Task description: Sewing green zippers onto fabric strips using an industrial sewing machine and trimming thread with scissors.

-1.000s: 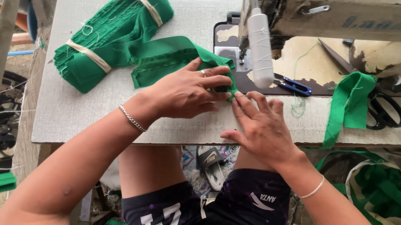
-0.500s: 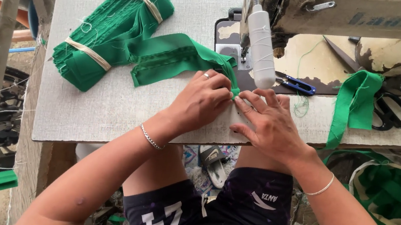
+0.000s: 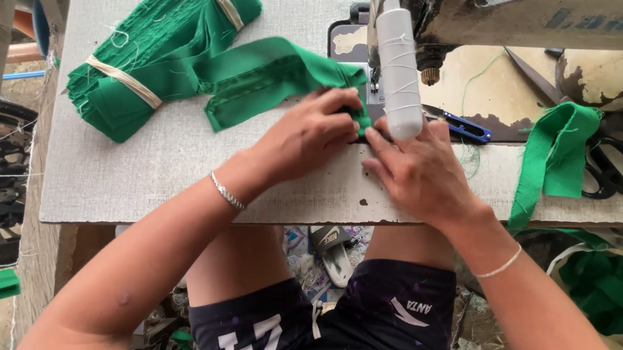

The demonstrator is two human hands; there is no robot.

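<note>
Grey and a bit scratched, the worktable (image 3: 171, 175) holds an old sewing machine (image 3: 547, 30) at its far side. Both hands sit close together at the foot of that machine. The left hand (image 3: 308, 139) has its fingers bent and pinches the end of a green cloth strip (image 3: 267, 80). The right hand (image 3: 421, 172) lies flatter, with its fingers pressing down on the table and the cloth edge just beside the left fingers. The strip runs from the hands away to the left across the table. A white round lamp tube (image 3: 400, 68) hangs down from the machine right over the fingertips and hides part of them, so I cannot see the needle. A little past the right hand lie small blue-handled snips (image 3: 464, 127). Farther right a second green strip (image 3: 552, 159) droops over the table edge, next to big black scissors (image 3: 617, 167). On the left side of the table lies a thick green cloth bundle (image 3: 162, 41) tied with pale bands. Under the table, between the knees, a sandal (image 3: 330, 247) lies on the ground. Compared with a second ago, both hands have moved up closer to the machine, and the cloth end has gone with them.
</note>
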